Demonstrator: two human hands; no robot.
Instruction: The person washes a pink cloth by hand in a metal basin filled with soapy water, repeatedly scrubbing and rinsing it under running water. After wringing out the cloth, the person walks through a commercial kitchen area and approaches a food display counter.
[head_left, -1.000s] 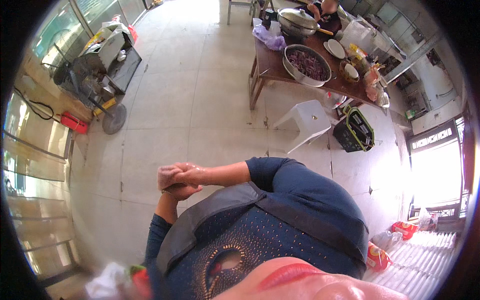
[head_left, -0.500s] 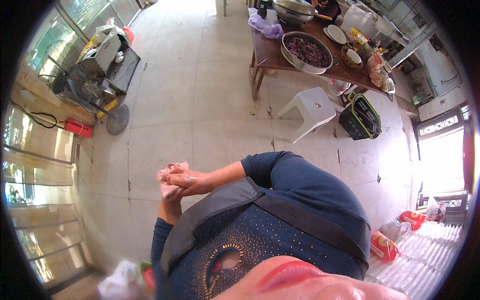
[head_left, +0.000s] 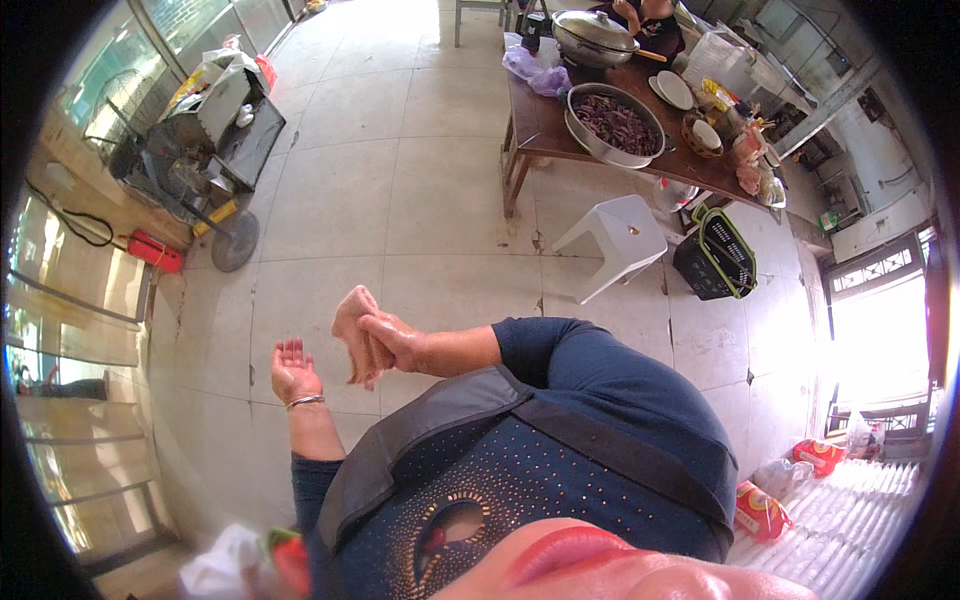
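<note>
A pink cloth (head_left: pixel 352 318) hangs folded in my right hand (head_left: pixel 396 342), whose fingers are closed round it. That hand looks wet. To its left, apart from the cloth, my left hand (head_left: pixel 296 374) is held up with the palm showing and the fingers stretched out. It holds nothing; a silver bracelet (head_left: pixel 305 401) circles its wrist. Both hands are in the air above the tiled floor (head_left: pixel 330 250), in front of my body.
A brown table (head_left: pixel 535 115) at the far right bears a large pan of purple pieces (head_left: pixel 618 122) and a lidded pot (head_left: pixel 592 38). By it stand a white stool (head_left: pixel 622 240) and a dark basket (head_left: pixel 716 262). A standing fan (head_left: pixel 232 245) is at left. Another person (head_left: pixel 655 20) sits behind the table.
My hands have come apart. The left hand has let go of the cloth, moved left and opened, while the right hand keeps the cloth, slightly further right.
</note>
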